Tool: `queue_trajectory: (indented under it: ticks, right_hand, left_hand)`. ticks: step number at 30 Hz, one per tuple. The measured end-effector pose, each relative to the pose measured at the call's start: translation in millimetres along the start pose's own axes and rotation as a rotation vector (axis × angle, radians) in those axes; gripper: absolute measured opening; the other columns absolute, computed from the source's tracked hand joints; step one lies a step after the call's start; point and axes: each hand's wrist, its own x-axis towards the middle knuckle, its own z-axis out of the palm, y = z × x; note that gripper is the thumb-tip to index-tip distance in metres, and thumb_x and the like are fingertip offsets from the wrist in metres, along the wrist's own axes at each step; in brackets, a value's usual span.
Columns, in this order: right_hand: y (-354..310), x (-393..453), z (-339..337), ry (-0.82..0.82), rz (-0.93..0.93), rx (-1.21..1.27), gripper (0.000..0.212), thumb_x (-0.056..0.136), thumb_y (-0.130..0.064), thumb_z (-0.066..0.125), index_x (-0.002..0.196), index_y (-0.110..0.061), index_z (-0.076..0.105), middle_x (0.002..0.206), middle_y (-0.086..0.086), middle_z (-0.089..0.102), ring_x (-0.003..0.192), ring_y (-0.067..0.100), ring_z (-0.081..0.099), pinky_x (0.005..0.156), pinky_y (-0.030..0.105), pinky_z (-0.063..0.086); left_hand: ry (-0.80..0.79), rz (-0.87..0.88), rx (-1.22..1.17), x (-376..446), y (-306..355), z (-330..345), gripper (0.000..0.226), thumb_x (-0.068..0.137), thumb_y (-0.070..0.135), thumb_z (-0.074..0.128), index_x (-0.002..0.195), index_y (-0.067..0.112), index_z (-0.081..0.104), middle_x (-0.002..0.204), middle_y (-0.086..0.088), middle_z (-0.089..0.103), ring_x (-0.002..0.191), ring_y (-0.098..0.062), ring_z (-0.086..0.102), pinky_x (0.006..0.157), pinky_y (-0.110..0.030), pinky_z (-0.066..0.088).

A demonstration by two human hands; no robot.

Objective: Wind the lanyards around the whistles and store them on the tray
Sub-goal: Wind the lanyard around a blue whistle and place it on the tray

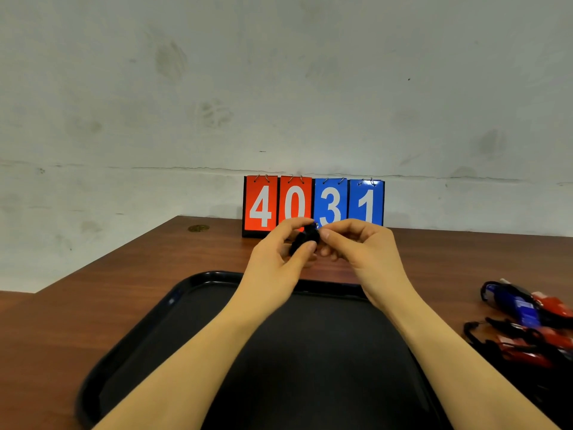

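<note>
The left hand (279, 252) is pinching a small dark whistle (305, 237) between thumb and forefinger, its grip closed narrowly on it. The right hand (362, 243) is meeting it from the other side, fingertips nipped tight at the whistle's top end; the lanyard there is too small to make out. Both are hovering above the far rim of the black tray (173, 308) on the desk (102, 274). Behind, a scoreboard (313, 203) is showing 4 0 3 1. At far right, blue and red whistles (527, 318) are lying on the desk.
</note>
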Motion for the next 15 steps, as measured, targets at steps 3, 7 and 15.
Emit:
queue_trajectory:
  ticks: [3,7,15]
  right_hand:
    - [-0.5,-0.4,1.0,-0.004,-0.031,-0.057,0.008,0.084,-0.008,0.064,0.088,-0.013,0.069,0.071,0.002,0.069,0.063,0.007,0.065,0.064,0.015,0.052]
    - [-1.0,-1.6,1.9,-0.018,-0.051,-0.071,0.015,0.083,-0.006,0.064,0.093,-0.016,0.068,0.079,0.000,0.070,0.070,0.007,0.067,0.073,0.017,0.054]
    - [-1.2,-2.4,1.6,-0.067,-0.151,-0.287,0.019,0.085,-0.006,0.062,0.098,-0.019,0.067,0.089,-0.005,0.068,0.084,0.000,0.063,0.082,0.012,0.050]
  left_hand:
    - [-0.023,-0.017,0.007,0.4,-0.3,0.0,0.032,0.093,0.014,0.051,0.118,0.032,0.049,0.111,0.013,0.057,0.091,-0.004,0.064,0.077,-0.014,0.052]
    - [-0.035,-0.036,0.023,1.5,-0.2,-2.0,0.030,0.095,0.015,0.046,0.118,0.034,0.045,0.107,0.015,0.056,0.085,-0.007,0.062,0.071,-0.014,0.053]
    - [-0.053,-0.088,0.002,2.7,-0.8,-2.9,0.027,0.097,0.015,0.038,0.116,0.034,0.047,0.096,0.015,0.055,0.078,-0.001,0.055,0.063,-0.009,0.045]
